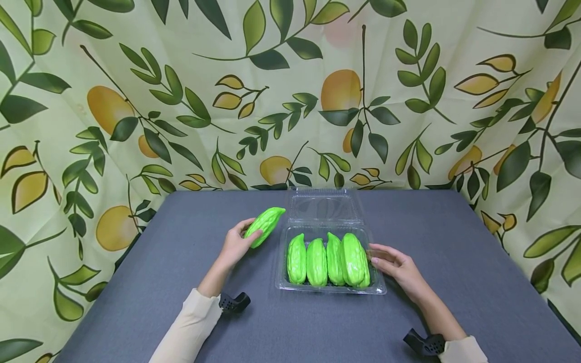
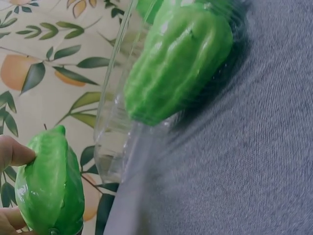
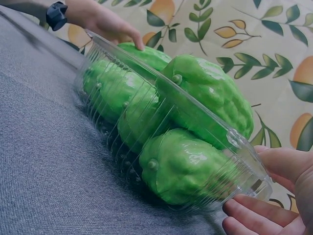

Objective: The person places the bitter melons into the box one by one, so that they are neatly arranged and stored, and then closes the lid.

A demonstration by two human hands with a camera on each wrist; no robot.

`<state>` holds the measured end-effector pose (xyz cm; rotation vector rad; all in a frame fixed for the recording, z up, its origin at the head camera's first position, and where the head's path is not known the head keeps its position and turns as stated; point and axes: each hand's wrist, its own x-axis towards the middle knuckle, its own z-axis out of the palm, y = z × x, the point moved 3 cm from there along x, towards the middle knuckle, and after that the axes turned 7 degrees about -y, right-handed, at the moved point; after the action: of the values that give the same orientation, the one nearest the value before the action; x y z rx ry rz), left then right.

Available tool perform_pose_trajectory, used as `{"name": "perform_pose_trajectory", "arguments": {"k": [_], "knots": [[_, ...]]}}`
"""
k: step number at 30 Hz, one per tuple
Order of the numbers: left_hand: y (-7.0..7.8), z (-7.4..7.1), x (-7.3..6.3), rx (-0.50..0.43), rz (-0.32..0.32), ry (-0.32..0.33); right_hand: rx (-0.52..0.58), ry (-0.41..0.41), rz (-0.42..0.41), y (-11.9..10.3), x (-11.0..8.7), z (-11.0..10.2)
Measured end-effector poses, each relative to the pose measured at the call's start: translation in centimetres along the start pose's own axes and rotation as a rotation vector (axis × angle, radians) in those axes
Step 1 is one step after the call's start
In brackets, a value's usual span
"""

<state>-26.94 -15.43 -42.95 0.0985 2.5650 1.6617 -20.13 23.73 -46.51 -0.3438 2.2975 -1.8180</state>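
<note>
My left hand point(image 1: 239, 239) holds a bright green bitter melon point(image 1: 268, 225) between thumb and fingers, raised beside the left edge of a clear plastic clamshell box point(image 1: 331, 290). In the left wrist view that melon point(image 2: 51, 183) shows with its tip up. Several more bitter melons point(image 1: 316, 262) stand in a row inside the box, and another melon point(image 1: 352, 259) lies on top at the right end. At the box's right side, my right hand point(image 1: 395, 264) holds its wall. The right wrist view shows the thumb and fingers point(image 3: 259, 213) about the box's end.
The hinged clear lid point(image 1: 324, 207) lies folded back behind the box. Under everything is a grey cloth-covered table point(image 1: 181, 282). A leaf-and-fruit patterned curtain point(image 1: 290, 101) hangs along the back and sides. Black wrist cameras point(image 1: 234, 302) sit on both wrists.
</note>
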Motion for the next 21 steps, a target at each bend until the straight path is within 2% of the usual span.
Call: {"name": "perform_pose_trajectory", "arguments": {"k": [6, 21], "knots": [[0.2, 0.3, -0.5, -0.008, -0.028, -0.024, -0.003, 0.003, -0.006, 0.0, 0.0, 0.0], [1.0, 1.1, -1.4, -0.114, -0.054, -0.066, 0.000, -0.005, -0.031, -0.1, 0.0, 0.1]]}}
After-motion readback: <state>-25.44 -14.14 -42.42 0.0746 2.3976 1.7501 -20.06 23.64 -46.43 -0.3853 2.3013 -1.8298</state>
